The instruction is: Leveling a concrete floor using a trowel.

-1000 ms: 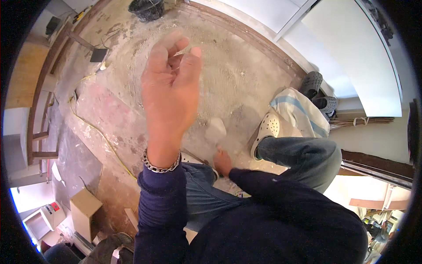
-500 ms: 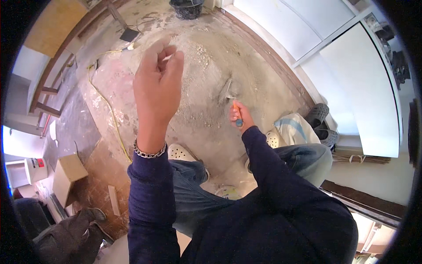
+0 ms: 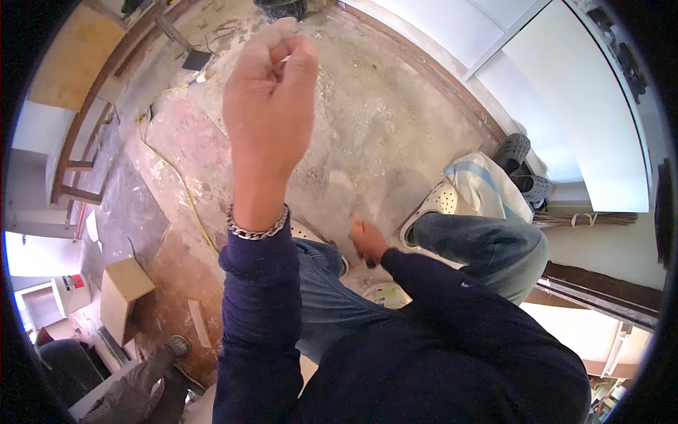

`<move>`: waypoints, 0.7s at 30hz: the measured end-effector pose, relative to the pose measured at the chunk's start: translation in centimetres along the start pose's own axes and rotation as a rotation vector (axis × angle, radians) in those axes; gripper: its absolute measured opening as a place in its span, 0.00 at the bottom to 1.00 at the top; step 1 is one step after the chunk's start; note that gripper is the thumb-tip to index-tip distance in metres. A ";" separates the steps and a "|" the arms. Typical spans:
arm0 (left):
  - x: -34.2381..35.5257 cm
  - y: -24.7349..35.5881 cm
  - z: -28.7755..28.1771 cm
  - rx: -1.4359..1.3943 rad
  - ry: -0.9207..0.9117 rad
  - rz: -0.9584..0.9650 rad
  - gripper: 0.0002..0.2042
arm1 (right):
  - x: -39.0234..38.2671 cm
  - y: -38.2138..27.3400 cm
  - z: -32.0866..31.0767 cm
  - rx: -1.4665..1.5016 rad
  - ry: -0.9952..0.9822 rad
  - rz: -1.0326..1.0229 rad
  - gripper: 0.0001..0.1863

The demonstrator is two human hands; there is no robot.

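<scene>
My left hand (image 3: 272, 99) is raised high over the dusty floor, fingers curled; whatever they may hold is hidden. A chain bracelet is on that wrist. My right hand (image 3: 367, 242) grips a scraper (image 3: 339, 189) low between my feet, its metal blade blurred over the floor. My feet, in pale perforated clogs (image 3: 434, 208), stand either side, with a round container (image 3: 381, 293) partly visible beneath me.
A black bucket (image 3: 282, 8) is at the far edge, a wooden bench (image 3: 79, 166) and yellow cord (image 3: 171, 168) left, a wooden box (image 3: 127, 283) lower left. White panels (image 3: 554, 99), dark clogs (image 3: 514, 150) and a striped sack (image 3: 484, 184) are right. Someone's leg (image 3: 138, 385) shows lower left.
Over the last second my right hand with the scraper swung forward, then came back toward me. My left hand stays raised, now higher in view, as the view shifted slightly.
</scene>
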State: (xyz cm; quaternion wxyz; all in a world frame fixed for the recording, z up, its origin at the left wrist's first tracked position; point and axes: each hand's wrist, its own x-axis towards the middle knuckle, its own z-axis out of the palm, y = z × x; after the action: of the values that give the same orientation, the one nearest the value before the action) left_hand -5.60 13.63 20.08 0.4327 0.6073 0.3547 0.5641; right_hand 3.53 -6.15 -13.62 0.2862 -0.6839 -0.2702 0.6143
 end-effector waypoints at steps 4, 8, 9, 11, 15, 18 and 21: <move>0.8 0.0 0.2 -0.015 0.039 0.010 0.19 | 1.1 7.8 2.0 -0.467 0.130 -0.292 0.21; 2.3 -0.3 -0.4 0.044 0.059 0.037 0.19 | 8.9 3.9 -1.3 -0.686 0.225 -0.244 0.25; 3.0 0.7 0.3 -0.070 -0.022 -0.030 0.13 | 11.6 2.5 -3.5 -0.688 0.372 -0.277 0.25; 2.4 0.1 -2.4 -0.086 -0.011 -0.128 0.08 | 11.9 -6.1 -2.0 -0.386 0.083 0.091 0.21; 2.9 -2.2 -1.7 -0.147 0.107 -0.142 0.05 | 12.1 -7.6 -5.5 -0.088 0.079 0.021 0.19; 2.9 -3.1 -2.2 -0.167 0.098 -0.126 0.05 | 10.2 -7.8 -6.0 0.134 -0.020 0.054 0.15; 2.9 -2.6 -2.8 -0.043 0.129 -0.039 0.12 | 8.7 -8.6 -7.2 0.517 -0.108 0.059 0.14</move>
State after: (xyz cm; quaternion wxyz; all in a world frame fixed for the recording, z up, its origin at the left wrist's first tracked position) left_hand -7.86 17.64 18.71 0.4327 0.5531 0.3816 0.6011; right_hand 11.36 5.64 -12.83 0.4186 -0.5619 -0.0993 0.7065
